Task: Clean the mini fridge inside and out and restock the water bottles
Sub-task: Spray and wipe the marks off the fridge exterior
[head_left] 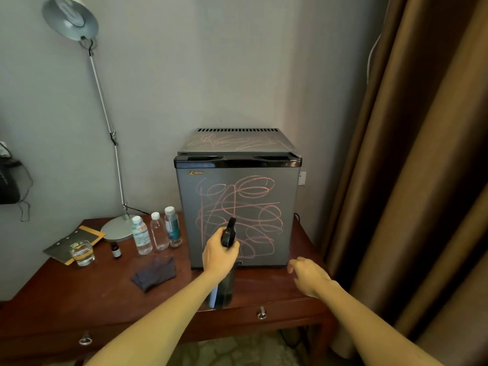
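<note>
The mini fridge has its door shut, so I cannot see inside. The left forearm covers much of the spray bottle. Labels on the water bottles, at nine o'clock from the fridge, are too small for me to read. The frame edge cuts a black object at nine o'clock and the lamp at eleven.

left hand grips spray bottle | right hand loose | mini fridge scribbled

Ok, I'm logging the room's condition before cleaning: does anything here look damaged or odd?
Yes: pink scribbles loop across the mini fridge door, and more mark its top. Nothing looks spilled or tipped over.
</note>
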Demonstrator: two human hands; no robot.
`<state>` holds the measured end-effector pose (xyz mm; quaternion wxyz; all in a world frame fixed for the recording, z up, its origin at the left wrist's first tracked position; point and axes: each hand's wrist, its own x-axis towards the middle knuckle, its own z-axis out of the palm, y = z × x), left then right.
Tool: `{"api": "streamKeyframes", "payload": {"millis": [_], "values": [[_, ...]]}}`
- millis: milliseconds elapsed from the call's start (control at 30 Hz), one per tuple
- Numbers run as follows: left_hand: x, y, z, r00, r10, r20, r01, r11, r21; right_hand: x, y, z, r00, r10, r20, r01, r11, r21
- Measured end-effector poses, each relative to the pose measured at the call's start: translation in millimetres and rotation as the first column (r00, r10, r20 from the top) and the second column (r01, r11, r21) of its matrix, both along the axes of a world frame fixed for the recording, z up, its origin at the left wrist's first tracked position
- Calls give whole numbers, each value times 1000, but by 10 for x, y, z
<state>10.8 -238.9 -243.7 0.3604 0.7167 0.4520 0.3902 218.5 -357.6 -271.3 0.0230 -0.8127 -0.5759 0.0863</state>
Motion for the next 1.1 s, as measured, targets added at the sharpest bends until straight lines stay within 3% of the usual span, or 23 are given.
{"api": "streamKeyframes", "payload": {"millis": [333, 700, 900, 1100], "values": [[-132, -25, -150, 999, 33, 28, -31, 998, -62, -55, -49, 59, 1000, 29, 4, -29, 999, -21], [-273, 140, -159, 999, 37, 21, -37, 999, -13, -88, 24, 10, 999, 44, -20, -45, 998, -35], [-261, 119, -205, 988, -49, 145, 51, 999, -9, -188, 125, -19, 996, 88, -26, -89, 995, -41], [-296, 198, -231, 982, -24, 187, 26, 1000, -8, -274, 254, -86, 991, 135, -27, -136, 988, -71]]}}
